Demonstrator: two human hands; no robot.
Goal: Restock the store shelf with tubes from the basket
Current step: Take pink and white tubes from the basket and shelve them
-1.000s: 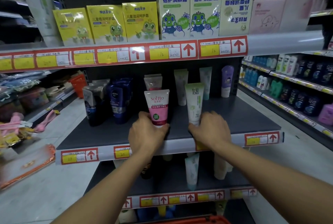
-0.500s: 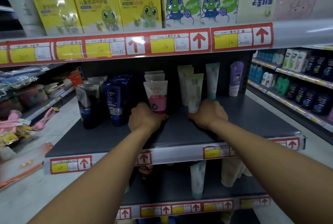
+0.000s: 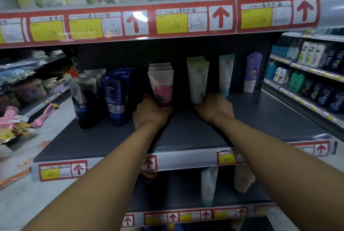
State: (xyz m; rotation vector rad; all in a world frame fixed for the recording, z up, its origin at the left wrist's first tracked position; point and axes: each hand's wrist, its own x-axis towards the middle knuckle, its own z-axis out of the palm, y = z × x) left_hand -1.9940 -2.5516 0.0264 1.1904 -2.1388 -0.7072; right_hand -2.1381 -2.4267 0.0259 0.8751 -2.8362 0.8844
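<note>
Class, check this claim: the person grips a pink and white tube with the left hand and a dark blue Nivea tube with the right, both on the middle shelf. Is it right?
Not quite. The head view shows the right hand gripping a pale green and white tube, not the Nivea tube, which stands untouched. The left hand does grip the pink and white tube on the middle shelf.

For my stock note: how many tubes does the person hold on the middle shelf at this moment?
2. The left hand grips the pink tube in front of its row; the right hand grips the green-white tube beside it. More tubes stand behind, partly hidden.
</note>
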